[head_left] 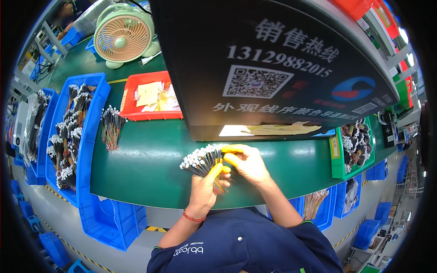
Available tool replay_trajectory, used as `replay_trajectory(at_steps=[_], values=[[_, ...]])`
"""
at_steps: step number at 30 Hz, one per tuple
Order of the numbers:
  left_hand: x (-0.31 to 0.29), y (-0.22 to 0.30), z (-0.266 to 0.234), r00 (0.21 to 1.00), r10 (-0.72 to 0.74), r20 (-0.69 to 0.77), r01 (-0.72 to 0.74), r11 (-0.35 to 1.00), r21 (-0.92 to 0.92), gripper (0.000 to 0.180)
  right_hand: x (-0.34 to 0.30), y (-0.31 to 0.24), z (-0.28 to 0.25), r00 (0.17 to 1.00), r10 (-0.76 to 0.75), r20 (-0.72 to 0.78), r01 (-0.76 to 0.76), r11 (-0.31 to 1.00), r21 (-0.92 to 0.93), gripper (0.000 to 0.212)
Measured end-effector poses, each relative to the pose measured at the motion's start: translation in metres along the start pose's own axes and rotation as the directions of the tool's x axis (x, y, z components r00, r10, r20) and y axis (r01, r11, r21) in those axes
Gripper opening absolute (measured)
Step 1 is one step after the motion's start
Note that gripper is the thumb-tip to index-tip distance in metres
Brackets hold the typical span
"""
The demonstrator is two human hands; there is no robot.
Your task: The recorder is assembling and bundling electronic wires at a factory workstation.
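Note:
A fanned bundle of wire harnesses (202,156), with white connectors on top and dark and coloured wires below, is held over the green tabletop (150,168). My left hand (205,189), with yellow finger covers and a red beaded bracelet at the wrist, is closed around the wires under the connectors. At the bundle's right end, my right hand (249,166) pinches with yellow-covered thumb and forefinger near the connectors. What exactly sits between those fingertips is too small to make out. Straight ahead stands a large black machine (291,109), its lit slot just beyond my hands.
To the left lie a loose harness pile (112,129) and a long blue bin (93,123) full of harnesses. A red tray (152,115) with paper bags and a green fan (122,41) stand farther back. At right is a green bin (337,170) of harnesses.

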State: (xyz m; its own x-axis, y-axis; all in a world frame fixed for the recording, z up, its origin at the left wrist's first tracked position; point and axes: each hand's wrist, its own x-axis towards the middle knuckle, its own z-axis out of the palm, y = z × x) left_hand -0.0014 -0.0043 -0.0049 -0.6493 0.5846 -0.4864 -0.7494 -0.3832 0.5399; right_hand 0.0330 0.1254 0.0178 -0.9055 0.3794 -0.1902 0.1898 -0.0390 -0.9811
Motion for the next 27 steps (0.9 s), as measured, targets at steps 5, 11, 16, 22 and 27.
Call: replay_trajectory(at_steps=[5, 11, 16, 22, 27], values=[[-0.001, 0.001, 0.008, 1.0, -0.001, -0.01, 0.0, 0.994, -0.11, 0.018, -0.005, 0.0, 0.007, 0.991, 0.134, -0.012, -0.125, 0.951, 0.282, 0.012], [-0.004, 0.006, 0.005, 0.999, 0.01, -0.031, -0.008, 0.998, 0.059, 0.014, 0.01, 0.01, -0.012, 0.92, 0.348, 0.181, -0.361, 0.572, 0.736, 0.016], [-0.003, 0.006, -0.001, 1.0, 0.026, 0.011, -0.026, 1.0, -0.012, 0.014, 0.012, 0.012, -0.01, 0.903, 0.403, 0.15, -0.353, 0.496, 0.794, 0.017], [0.0, 0.002, -0.002, 0.999, 0.035, -0.002, -0.035, 0.998, -0.054, 0.009, 0.012, 0.017, -0.016, 0.913, 0.339, 0.227, -0.387, 0.546, 0.743, 0.016], [0.0, -0.002, -0.001, 0.999, 0.031, 0.04, -0.028, 0.997, -0.077, 0.011, 0.0, 0.007, 0.002, 0.999, 0.039, 0.017, -0.039, 0.998, -0.041, 0.017]])
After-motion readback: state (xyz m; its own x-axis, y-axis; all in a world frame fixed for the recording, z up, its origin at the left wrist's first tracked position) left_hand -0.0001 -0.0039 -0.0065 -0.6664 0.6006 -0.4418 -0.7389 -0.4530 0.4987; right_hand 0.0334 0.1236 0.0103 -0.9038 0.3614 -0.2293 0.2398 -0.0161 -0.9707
